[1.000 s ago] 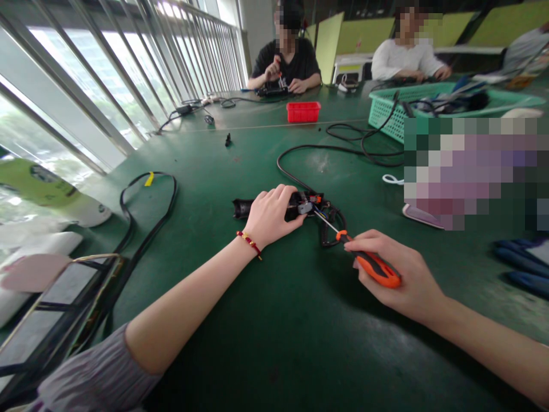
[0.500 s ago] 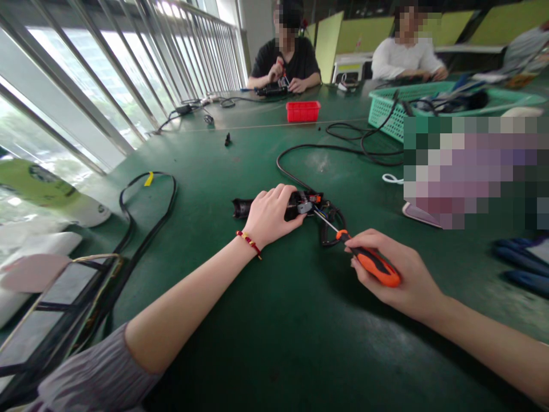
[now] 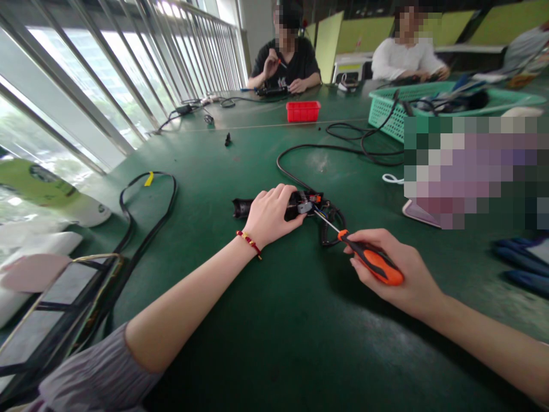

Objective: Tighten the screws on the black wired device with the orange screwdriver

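Note:
A black tube-shaped device (image 3: 242,208) lies on the green table (image 3: 266,320), with red and grey parts and wires showing at its right end. My left hand (image 3: 272,216) is wrapped over the device, its thumb and index finger beside a small grey part (image 3: 305,208). In my right hand (image 3: 397,269) is an orange and black screwdriver (image 3: 377,266), its shaft pointing up and left. The tip reaches the wired end next to the grey part; exact contact is too small to tell. A black cable loops around the right end of the device.
Beyond the device stands a red box (image 3: 303,111). A green basket (image 3: 386,114) with tools and cables is at the back right. Black cables (image 3: 148,234) lie at the left, and a phone (image 3: 420,213) at the right. Two people sit across the table.
The screwdriver handle has turned in my right hand and shifted slightly to the right. My left hand stays on the device. Across the table, one person's hand has risen with a tool.

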`<state>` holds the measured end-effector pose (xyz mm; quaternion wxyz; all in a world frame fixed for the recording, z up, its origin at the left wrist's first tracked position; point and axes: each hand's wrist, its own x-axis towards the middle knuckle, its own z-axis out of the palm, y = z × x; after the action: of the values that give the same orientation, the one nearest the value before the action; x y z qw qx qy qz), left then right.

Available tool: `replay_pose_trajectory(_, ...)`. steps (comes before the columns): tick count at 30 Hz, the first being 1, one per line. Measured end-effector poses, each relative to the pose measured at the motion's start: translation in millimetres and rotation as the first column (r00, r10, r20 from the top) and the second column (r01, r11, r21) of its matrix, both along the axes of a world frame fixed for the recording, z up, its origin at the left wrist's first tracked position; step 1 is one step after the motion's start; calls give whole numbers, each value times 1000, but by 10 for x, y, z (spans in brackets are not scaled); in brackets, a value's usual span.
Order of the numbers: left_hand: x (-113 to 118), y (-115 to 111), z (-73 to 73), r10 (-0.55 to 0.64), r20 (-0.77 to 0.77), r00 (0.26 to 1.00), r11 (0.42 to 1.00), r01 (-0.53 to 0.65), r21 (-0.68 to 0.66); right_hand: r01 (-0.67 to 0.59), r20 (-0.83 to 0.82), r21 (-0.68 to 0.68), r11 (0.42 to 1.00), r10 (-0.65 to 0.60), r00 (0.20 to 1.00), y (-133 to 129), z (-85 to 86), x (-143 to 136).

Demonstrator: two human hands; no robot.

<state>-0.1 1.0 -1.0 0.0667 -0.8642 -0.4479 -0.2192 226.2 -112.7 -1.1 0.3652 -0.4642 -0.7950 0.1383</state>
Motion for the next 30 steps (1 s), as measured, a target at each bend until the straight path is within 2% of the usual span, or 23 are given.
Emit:
replay_pose_trajectory(9,3,-5,3,6,-9,1000,1000,-6,8,-19,-7,-63,998,19,1000,6,-29,4)
replay_pose_trajectory(22,-5,3,-10,-5,-1,1000,1000,5,21,-32,-28,-24,999,31,999,22,17,-10)
replay_pose_trajectory(30,2,-3,-2,-6,-1,1000,1000,6,22,-33,-19,5,999,33,999,11,-19,17)
